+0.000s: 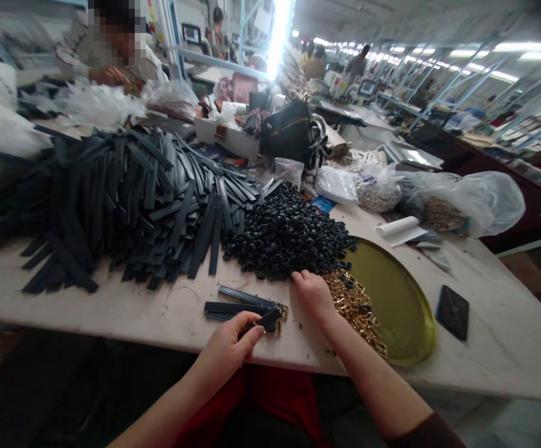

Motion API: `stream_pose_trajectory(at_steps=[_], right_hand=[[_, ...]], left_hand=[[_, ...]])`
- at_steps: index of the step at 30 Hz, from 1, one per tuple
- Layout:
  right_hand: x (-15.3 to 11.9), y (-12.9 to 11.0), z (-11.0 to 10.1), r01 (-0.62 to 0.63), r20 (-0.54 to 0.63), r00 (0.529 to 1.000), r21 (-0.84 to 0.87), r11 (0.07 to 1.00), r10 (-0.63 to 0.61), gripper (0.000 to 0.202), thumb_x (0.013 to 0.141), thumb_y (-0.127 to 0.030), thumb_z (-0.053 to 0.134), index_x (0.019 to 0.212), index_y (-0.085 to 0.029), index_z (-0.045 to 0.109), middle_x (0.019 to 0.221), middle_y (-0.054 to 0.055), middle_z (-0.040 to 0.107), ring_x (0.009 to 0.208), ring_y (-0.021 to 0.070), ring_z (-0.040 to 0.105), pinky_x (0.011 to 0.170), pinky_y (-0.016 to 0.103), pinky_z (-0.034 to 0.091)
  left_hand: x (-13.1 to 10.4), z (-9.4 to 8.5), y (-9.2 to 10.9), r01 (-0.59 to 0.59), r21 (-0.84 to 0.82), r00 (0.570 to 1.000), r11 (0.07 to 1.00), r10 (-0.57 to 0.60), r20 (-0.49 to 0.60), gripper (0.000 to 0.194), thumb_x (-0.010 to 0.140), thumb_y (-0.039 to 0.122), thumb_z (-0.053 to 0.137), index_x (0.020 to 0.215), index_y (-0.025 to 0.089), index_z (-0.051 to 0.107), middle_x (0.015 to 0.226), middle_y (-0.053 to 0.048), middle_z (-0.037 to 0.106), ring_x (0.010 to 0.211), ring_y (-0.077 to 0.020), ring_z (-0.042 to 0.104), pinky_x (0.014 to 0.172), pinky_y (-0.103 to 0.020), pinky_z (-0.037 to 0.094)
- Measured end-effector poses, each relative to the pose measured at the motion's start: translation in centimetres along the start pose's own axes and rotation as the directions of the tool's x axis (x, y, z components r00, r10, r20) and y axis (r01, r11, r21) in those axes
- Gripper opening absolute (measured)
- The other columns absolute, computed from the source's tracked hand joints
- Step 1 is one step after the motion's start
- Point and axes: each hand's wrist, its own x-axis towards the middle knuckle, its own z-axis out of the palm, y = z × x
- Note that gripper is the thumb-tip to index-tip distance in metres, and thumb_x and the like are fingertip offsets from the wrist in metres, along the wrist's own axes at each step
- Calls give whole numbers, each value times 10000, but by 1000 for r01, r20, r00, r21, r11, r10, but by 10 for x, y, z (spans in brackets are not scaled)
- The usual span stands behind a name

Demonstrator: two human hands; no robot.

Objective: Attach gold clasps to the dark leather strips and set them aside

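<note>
My left hand (pixel 235 342) pinches a dark strap (pixel 270 317) near the table's front edge. Beneath and behind that strap lie a few dark straps (pixel 233 308) with gold buckles (pixel 283 311) at their right ends. My right hand (pixel 313 297) rests at the front edge of a heap of small black loops (pixel 289 233), its fingers together; whatever is between them is too small to make out. Right beside it, gold buckles (pixel 352 305) are piled on the left part of a round gold tray (pixel 405 298).
A large pile of dark strips (pixel 125 205) covers the table's left side. A phone (pixel 452 312) lies at the right. Behind are a black bag (pixel 289 130), plastic bags (pixel 489 199) and a white paper roll (pixel 398 228). A person (pixel 116 62) sits across at the upper left.
</note>
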Motion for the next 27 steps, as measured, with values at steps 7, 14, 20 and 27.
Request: stream_pose_trajectory(at_steps=[7,14,20,27], right_hand=[[-23,-16,-7,-38,-68,996,255,966,57,113,757,-142,453,848,-163,516,727,32,580,663,156,532,647,289,390],[-90,-72,-16,-284,272,959,921,265,82,264,709,-397,635,768,-163,528,596,-27,575,474,68,463,490,207,359],[-111,-87,-17,-316,315,937,949,-18,153,283,660,-409,692,746,-168,570,604,-15,612,482,66,482,488,197,368],[-115,-91,-6,-329,334,931,943,-55,147,291,645,-409,707,734,-175,557,659,-17,616,525,67,504,547,205,402]], left_hand=[[-18,11,-9,-18,-99,998,995,12,-60,290,798,451,452,864,171,480,411,101,410,326,-57,322,344,-158,228],[-20,26,8,-169,-223,977,960,133,-166,274,769,437,500,785,164,484,419,109,367,342,-40,290,358,-152,223],[-32,29,1,-165,-223,977,961,129,-169,291,749,451,515,786,163,494,425,116,335,350,-41,272,373,-160,231],[-42,26,2,-187,-3,956,982,181,-231,276,792,428,469,804,166,554,474,84,388,426,-77,360,443,-190,290]])
